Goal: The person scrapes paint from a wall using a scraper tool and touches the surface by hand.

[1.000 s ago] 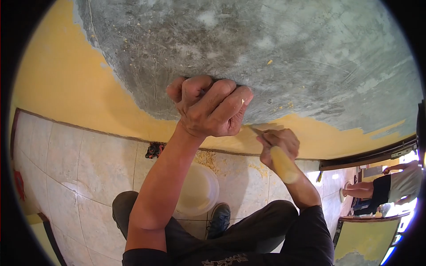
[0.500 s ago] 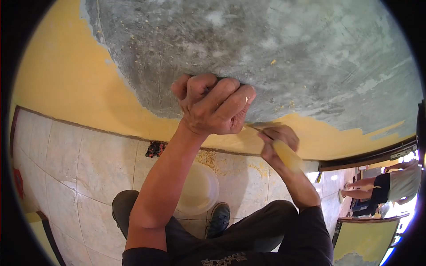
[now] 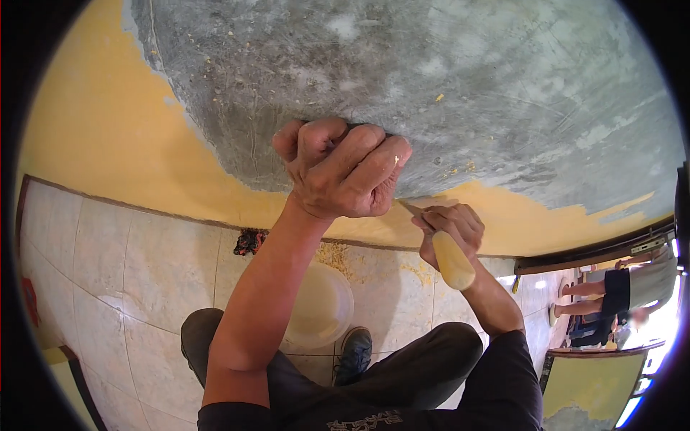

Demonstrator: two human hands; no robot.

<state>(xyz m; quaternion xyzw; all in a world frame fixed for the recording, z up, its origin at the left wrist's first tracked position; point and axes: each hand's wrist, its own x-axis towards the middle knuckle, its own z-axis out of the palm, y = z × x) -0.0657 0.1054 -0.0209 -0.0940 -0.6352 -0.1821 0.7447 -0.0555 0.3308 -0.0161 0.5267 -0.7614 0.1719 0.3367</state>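
My left hand point(image 3: 341, 169) is curled into a fist resting against the bare grey part of the wall point(image 3: 431, 72); nothing sticks out of it. A scraper point(image 3: 454, 264) with a pale yellow handle is gripped in my right hand point(image 3: 460, 228), lower and to the right. Its thin blade points up and left toward the yellow paint point(image 3: 496, 215), near the ragged edge where paint meets grey. How far the blade tip touches the wall is hard to see.
Below on the tiled floor stand a whitish round tub point(image 3: 320, 305) and scattered yellow paint flakes point(image 3: 336, 260). A dark reddish crumpled thing point(image 3: 249, 241) lies by the wall base. A person point(image 3: 632, 287) stands at far right, near a doorway.
My right hand and the scraper, blurred before, now show sharply, with the handle swung slightly down and left. My left fist stays nearly in place. The person at right has shifted posture.
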